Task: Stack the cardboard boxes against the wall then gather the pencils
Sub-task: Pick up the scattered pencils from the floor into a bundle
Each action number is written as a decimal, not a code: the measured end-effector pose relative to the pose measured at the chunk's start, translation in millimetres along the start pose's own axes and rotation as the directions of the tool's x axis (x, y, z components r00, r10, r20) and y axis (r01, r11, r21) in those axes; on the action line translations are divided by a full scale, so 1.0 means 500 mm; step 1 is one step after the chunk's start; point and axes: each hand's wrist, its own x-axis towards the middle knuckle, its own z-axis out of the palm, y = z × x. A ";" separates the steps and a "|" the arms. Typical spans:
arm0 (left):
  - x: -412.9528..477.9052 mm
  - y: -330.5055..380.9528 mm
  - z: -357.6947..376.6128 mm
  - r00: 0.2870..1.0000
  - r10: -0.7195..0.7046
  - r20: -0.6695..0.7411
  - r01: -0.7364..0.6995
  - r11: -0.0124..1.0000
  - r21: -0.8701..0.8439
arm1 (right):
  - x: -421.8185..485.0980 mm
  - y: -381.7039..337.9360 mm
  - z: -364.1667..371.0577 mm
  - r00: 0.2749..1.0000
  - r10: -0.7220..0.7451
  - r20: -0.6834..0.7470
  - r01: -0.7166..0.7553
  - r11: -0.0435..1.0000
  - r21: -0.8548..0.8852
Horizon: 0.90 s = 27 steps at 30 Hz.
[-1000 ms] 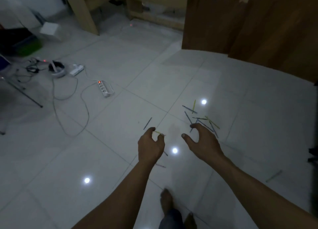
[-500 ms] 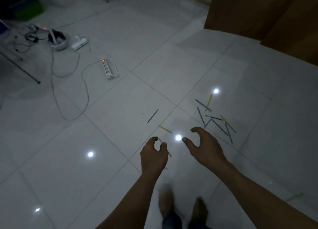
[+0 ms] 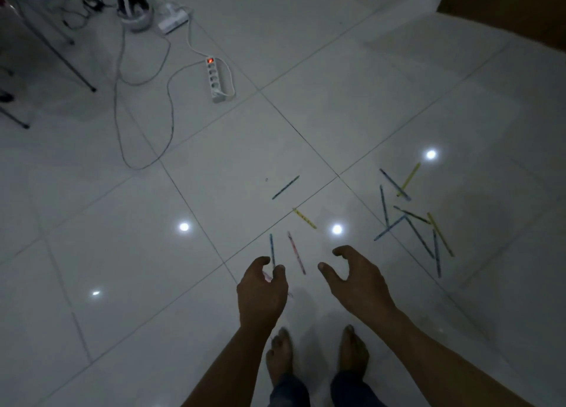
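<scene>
Scattered pencils (image 3: 419, 237) on the floor (image 3: 183, 284); left grip (image 3: 262, 296) and right grip (image 3: 355, 279) released, empty.
Eight cluster at 2 o'clock from the right grip; four lie at 12 o'clock of the left grip, a fifth partly under it.

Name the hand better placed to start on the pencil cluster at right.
Right, likely. The right hand hovers open on the side of the pencil cluster, nearer to it; the left hand sits farther off, by the lone blue pencil.
</scene>
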 end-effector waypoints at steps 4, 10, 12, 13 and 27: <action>0.046 -0.009 0.057 0.999 -0.005 -0.034 0.004 1.000 -0.026 | 0.061 0.042 0.017 0.999 -0.021 0.048 0.022 0.999 -0.028; 0.136 -0.058 0.107 0.998 -0.050 -0.041 0.049 0.998 -0.030 | 0.160 0.063 0.070 0.997 -0.037 0.070 0.045 0.992 -0.114; 0.172 -0.071 0.112 0.998 -0.059 -0.033 0.058 0.998 -0.016 | 0.196 0.063 0.088 0.997 -0.044 0.064 0.052 0.990 -0.132; 0.192 -0.083 0.113 0.997 -0.063 -0.033 0.062 0.998 -0.018 | 0.214 0.064 0.104 0.997 -0.045 0.066 0.053 0.989 -0.136; 0.427 -0.243 0.218 0.962 -0.259 -0.084 0.252 0.964 -0.087 | 0.456 0.148 0.321 0.987 -0.015 0.157 0.041 0.985 -0.165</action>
